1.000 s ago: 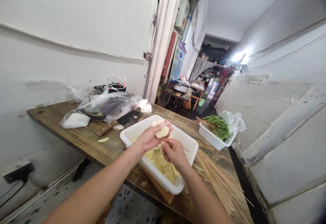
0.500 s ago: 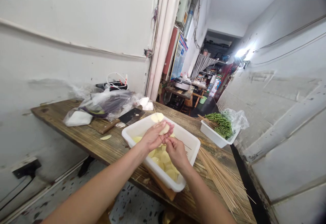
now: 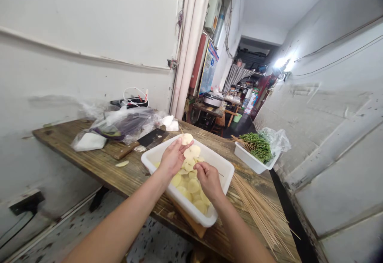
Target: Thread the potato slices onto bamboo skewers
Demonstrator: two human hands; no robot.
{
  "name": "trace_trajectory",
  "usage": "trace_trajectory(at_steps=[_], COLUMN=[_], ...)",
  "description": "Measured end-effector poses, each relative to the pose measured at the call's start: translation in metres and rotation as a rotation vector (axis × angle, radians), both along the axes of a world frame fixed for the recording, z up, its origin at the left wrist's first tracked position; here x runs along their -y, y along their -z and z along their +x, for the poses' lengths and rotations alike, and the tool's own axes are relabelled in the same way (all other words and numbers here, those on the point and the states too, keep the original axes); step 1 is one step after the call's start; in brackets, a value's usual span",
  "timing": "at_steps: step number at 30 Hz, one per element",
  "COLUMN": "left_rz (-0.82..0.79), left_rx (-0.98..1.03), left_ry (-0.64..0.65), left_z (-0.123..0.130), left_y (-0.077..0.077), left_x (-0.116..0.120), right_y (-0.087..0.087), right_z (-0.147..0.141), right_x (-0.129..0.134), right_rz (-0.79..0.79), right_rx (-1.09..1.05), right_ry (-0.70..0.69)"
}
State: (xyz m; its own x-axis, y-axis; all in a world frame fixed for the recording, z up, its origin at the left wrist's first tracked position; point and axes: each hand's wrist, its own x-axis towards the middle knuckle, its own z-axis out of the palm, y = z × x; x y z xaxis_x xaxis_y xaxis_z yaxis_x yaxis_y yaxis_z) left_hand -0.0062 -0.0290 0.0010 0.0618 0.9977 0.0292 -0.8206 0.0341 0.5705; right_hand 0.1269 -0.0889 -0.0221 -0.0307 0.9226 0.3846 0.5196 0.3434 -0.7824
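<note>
Over a white plastic tub (image 3: 223,200), my right hand (image 3: 208,178) pinches the lower end of a thin bamboo skewer. Pale, thin potato slices are threaded on it, one slice (image 3: 192,151) at mid-length and another slice (image 3: 187,138) near the top. My left hand (image 3: 172,157) is beside the skewer, its fingers stretched out and apart, fingertips close to the upper slice; whether they touch it I cannot tell. Loose potato slices (image 3: 193,185) lie in the tub below both hands.
Bundled bare skewers (image 3: 260,211) lie right of the tub on the wooden table (image 3: 140,183). A smaller white tub (image 3: 254,162) of skewered green vegetables (image 3: 255,145) stands behind them. Left are a cleaver (image 3: 152,138), a stray slice (image 3: 122,163) and plastic bags (image 3: 122,123).
My left fingers have opened away from the middle slice they were around, and the hand has shifted slightly left. The slices on the skewer show more fully. My right hand keeps its pinch.
</note>
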Motion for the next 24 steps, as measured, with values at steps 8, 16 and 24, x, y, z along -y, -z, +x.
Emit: trace_trajectory(at_steps=[8, 16, 24], left_rz=[-0.001, 0.039, 0.043], left_rx=[0.022, -0.26, -0.236], left_ry=[0.017, 0.417, 0.366], left_z=[-0.002, 0.009, 0.008], left_y=[0.003, 0.002, 0.002], left_x=[-0.003, 0.016, 0.017], right_y=[0.0, -0.002, 0.0], right_z=[-0.001, -0.001, -0.002], right_x=[0.001, -0.003, -0.004], right_rz=[-0.029, 0.027, 0.046], right_rx=[0.03, -0.032, 0.072], right_ry=[-0.025, -0.017, -0.026])
